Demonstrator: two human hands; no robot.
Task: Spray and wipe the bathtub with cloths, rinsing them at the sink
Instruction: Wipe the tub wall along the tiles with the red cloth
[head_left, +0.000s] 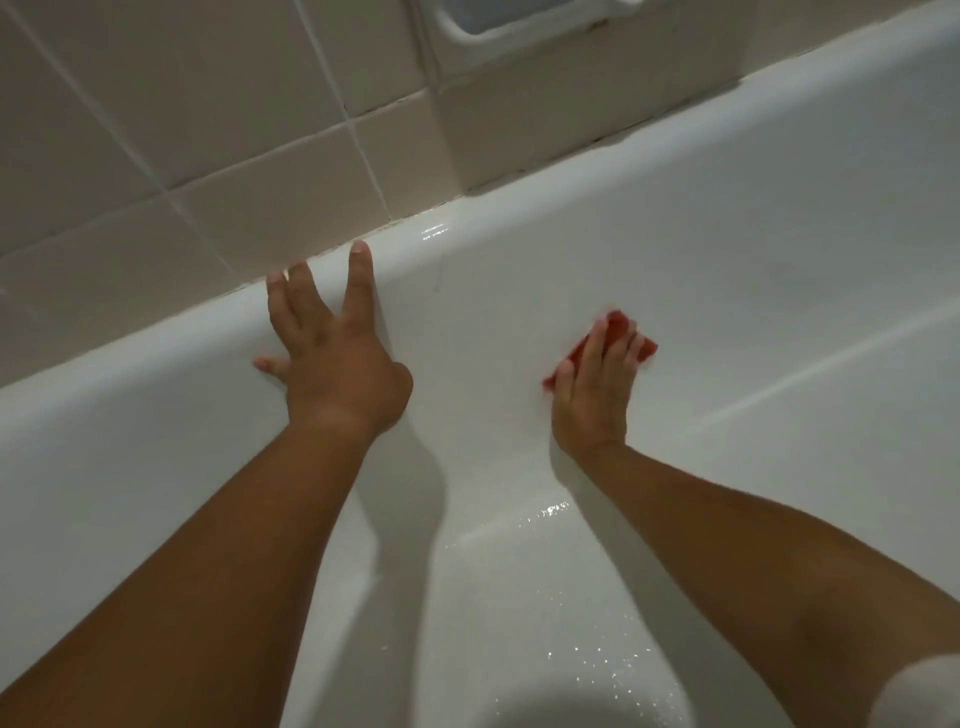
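With the left hand (324, 358) braced open at nine o'clock, the right hand (592, 387) pressed the cloth (617, 323) flat-fingered on the tub (727, 234); overlapping strokes seemed best.

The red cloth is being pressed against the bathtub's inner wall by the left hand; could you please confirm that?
Not quite: the head view shows the right hand pressing the red cloth against the bathtub's inner wall; the left hand rests bare on the rim.
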